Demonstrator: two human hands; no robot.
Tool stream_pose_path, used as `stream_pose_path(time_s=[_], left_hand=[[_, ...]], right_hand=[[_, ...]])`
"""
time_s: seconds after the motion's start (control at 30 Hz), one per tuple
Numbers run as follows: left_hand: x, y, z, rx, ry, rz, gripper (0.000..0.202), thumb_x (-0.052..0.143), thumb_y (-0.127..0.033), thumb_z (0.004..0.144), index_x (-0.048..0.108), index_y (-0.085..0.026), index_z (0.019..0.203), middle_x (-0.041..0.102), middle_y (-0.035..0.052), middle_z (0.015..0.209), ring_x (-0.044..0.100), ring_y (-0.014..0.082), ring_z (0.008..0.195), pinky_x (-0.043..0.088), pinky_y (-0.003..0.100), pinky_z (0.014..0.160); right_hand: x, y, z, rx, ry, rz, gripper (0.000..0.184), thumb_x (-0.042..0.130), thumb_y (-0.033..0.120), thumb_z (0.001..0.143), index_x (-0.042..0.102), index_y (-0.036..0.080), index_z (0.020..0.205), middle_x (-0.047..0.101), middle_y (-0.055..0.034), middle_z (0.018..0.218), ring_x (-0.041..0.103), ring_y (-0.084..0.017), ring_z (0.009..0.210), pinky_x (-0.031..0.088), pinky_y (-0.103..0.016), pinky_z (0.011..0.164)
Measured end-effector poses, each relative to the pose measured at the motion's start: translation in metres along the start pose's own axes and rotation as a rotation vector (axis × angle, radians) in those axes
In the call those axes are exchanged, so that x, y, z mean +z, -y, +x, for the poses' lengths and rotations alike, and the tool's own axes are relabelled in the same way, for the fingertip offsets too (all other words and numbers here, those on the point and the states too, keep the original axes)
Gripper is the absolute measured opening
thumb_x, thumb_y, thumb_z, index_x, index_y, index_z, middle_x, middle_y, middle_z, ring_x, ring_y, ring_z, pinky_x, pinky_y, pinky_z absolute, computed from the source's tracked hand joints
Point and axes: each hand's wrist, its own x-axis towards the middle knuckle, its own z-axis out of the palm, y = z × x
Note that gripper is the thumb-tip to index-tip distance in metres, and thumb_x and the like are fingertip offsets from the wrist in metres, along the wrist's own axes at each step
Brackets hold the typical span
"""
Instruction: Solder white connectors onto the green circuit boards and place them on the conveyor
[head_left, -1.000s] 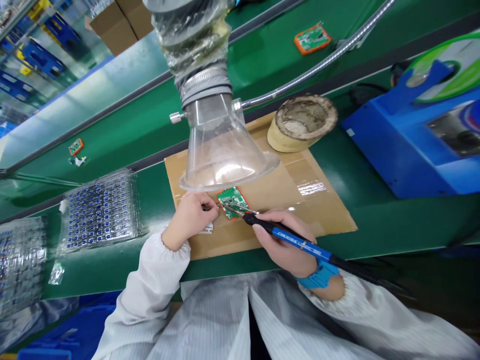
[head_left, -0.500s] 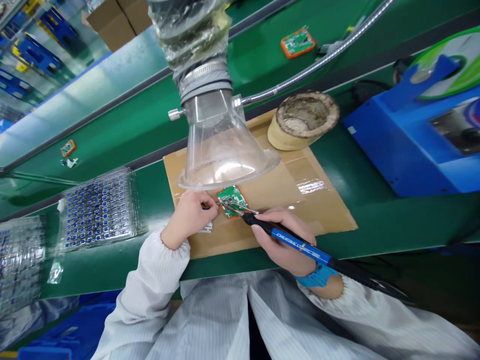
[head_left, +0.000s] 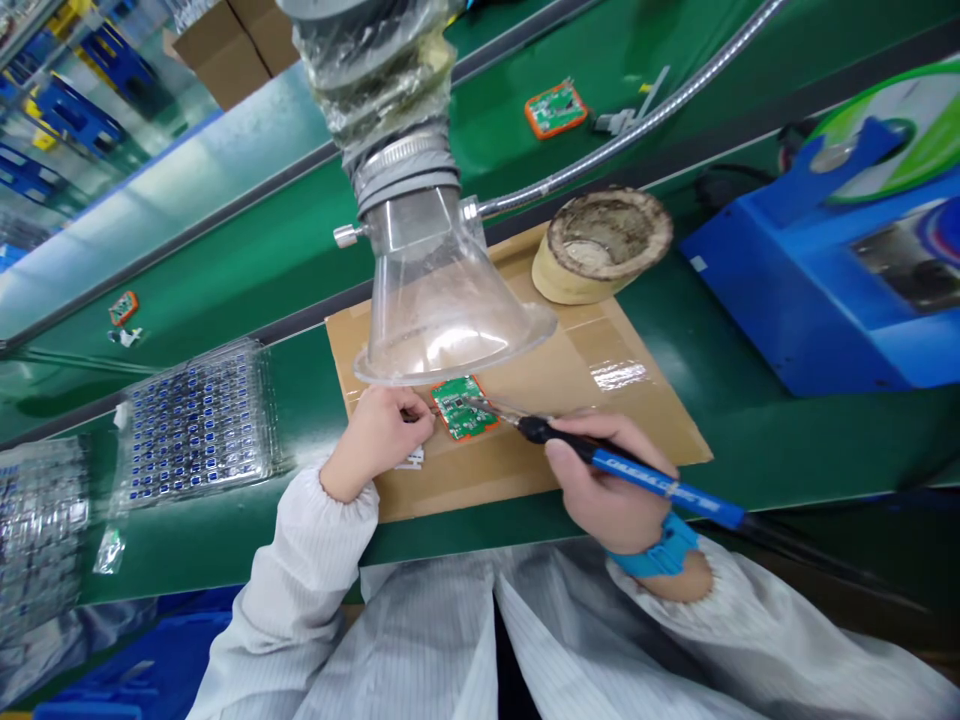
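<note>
- Your right hand (head_left: 619, 500) grips a slim blue-and-black soldering iron (head_left: 634, 473), metal tip (head_left: 491, 406) over the orange-rimmed green circuit board (head_left: 463, 420); contact unclear.
- Your left hand (head_left: 379, 440) curls its fingers by the board's left edge; cannot tell what they pinch.
- Likely best: board steady, tip light, fingers clear.
- Board lies on a flat brown cardboard sheet (head_left: 637, 420), glossy green bench (head_left: 787, 440) beneath.
- Clear plastic cone hood (head_left: 442, 300) above; cream round pot (head_left: 566, 285) beyond, blue box-shaped machine (head_left: 780, 290) rightward.
</note>
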Motion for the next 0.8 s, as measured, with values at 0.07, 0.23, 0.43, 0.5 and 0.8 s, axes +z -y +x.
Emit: stream_pose_path(time_s=[0.07, 0.23, 0.43, 0.5, 0.8], left_hand=[[0.0, 0.001, 0.0, -0.008, 0.005, -0.005, 0.018, 0.065, -0.011, 0.077, 0.07, -0.017, 0.061, 0.063, -0.001, 0.069, 0.056, 0.0116, 0.061, 0.044, 0.029, 0.063], [0.001, -0.001, -0.002, 0.017, 0.019, 0.066, 0.019, 0.064, -0.012, 0.079, 0.068, -0.018, 0.062, 0.063, 0.0013, 0.072, 0.059, 0.0156, 0.07, 0.048, 0.033, 0.072], [-0.006, 0.001, -0.011, 0.065, -0.003, 0.058, 0.013, 0.064, -0.015, 0.08, 0.06, -0.018, 0.069, 0.064, 0.0059, 0.085, 0.06, 0.023, 0.092, 0.052, 0.039, 0.088], [-0.021, 0.011, -0.012, -0.031, 0.08, -0.217, 0.015, 0.065, -0.024, 0.085, 0.057, -0.018, 0.073, 0.065, 0.0048, 0.083, 0.064, 0.02, 0.085, 0.055, 0.037, 0.084], [-0.135, 0.066, 0.047, -0.385, -0.34, -0.579, 0.016, 0.066, -0.026, 0.084, 0.052, -0.018, 0.085, 0.068, 0.0055, 0.087, 0.069, 0.0162, 0.071, 0.06, 0.03, 0.066]], right_hand=[[-0.009, -0.005, 0.008, -0.003, -0.121, -0.103, 0.007, 0.073, 0.028, 0.089, 0.07, 0.025, 0.094, 0.074, -0.0029, 0.086, 0.073, -0.022, 0.075, 0.059, -0.035, 0.066], [-0.023, -0.016, 0.046, 0.032, -0.316, -0.171, 0.019, 0.072, 0.035, 0.094, 0.07, 0.023, 0.11, 0.071, -0.0078, 0.107, 0.073, -0.025, 0.089, 0.06, -0.045, 0.085], [-0.012, -0.028, 0.082, 0.021, -0.219, -0.151, 0.027, 0.066, 0.037, 0.099, 0.065, 0.026, 0.124, 0.072, -0.011, 0.117, 0.072, -0.028, 0.107, 0.057, -0.049, 0.099], [-0.013, -0.027, 0.078, 0.04, -0.235, -0.13, 0.028, 0.065, 0.037, 0.099, 0.065, 0.026, 0.125, 0.073, -0.0104, 0.118, 0.072, -0.029, 0.108, 0.057, -0.049, 0.1], [-0.02, -0.02, 0.016, 0.091, -0.149, -0.037, 0.02, 0.072, 0.031, 0.092, 0.069, 0.026, 0.112, 0.078, -0.0059, 0.1, 0.078, -0.025, 0.089, 0.062, -0.04, 0.085]])
